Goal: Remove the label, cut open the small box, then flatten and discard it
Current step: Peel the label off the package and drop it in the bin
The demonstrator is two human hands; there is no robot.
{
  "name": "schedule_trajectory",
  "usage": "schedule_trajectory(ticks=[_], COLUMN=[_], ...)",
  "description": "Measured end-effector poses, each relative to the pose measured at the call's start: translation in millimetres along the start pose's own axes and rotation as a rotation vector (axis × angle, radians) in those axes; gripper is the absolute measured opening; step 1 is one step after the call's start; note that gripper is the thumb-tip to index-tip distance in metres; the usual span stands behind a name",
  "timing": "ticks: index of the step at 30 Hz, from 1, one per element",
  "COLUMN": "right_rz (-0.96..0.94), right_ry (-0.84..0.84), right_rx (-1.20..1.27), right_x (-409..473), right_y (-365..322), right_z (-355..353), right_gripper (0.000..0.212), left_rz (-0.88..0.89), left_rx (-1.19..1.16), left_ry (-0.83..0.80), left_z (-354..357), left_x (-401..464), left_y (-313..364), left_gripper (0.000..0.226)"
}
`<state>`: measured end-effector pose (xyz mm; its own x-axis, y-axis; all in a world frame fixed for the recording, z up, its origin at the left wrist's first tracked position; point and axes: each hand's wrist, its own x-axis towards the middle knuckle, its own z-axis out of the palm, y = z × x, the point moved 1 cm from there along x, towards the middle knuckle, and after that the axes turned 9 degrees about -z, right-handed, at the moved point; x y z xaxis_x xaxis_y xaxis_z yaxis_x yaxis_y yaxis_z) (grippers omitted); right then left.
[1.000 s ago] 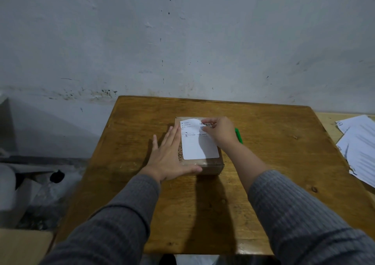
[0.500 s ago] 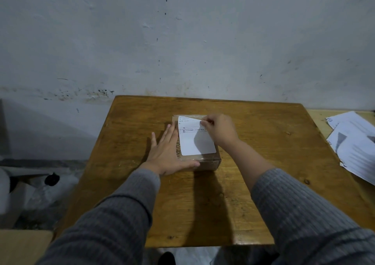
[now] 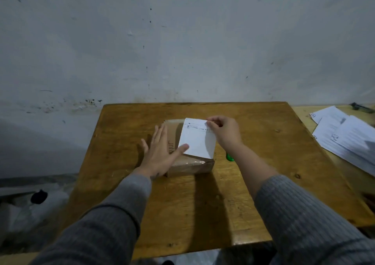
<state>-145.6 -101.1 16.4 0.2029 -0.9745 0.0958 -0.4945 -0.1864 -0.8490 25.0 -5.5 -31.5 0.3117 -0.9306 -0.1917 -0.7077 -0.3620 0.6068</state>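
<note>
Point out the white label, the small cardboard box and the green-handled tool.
white paper label (image 3: 197, 143), head view, blank middle of the sheet.
small brown cardboard box (image 3: 190, 167), head view, near side wall.
green-handled tool (image 3: 230, 158), head view, visible green end beside the box.

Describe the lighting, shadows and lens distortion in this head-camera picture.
Head view: dim, cool light from above and behind; the box and both arms cast dark shadows toward the near edge of the table. Wide-angle lens bows the table's far edge; the papers at right look smeared. Label print is too small to read.
</note>
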Motion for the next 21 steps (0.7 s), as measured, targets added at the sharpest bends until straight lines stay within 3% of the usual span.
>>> schedule_trajectory(ticks=[2,5,7,10,13,17,21], right_rz=[-0.005,-0.027,-0.039,-0.070,-0.081,-0.118,-0.222], right_ry=[0.014,0.005,-0.002,0.001,-0.017,-0.032,-0.107], right_rx=[0.030,0.054,0.069,0.092,0.129,0.096,-0.119], right_x=[-4,-10,-15,-23,-40,-73,-115], right_y=[2,0,-3,-5,2,28,56], right_z=[-7,-21,-32,-55,-84,-123,-161], right_gripper=[0.011,0.007,0.010,0.013,0.012,0.008,0.018], left_rz=[0.021,0.253,0.362,0.367,0.362,0.275,0.183], left_rx=[-0.135,-0.049,0.027,0.039,-0.085,-0.304,-0.332], left_ry=[0.149,0.328,0.307,0.252,0.232,0.121,0.097], left_z=[-11,-21,-18,-8,6,36,77], left_x=[1,4,2,-8,-26,-58,-103], left_y=[14,44,64,89,110,139,164], left_gripper=[0.073,0.047,0.047,0.047,0.028,0.012,0.006])
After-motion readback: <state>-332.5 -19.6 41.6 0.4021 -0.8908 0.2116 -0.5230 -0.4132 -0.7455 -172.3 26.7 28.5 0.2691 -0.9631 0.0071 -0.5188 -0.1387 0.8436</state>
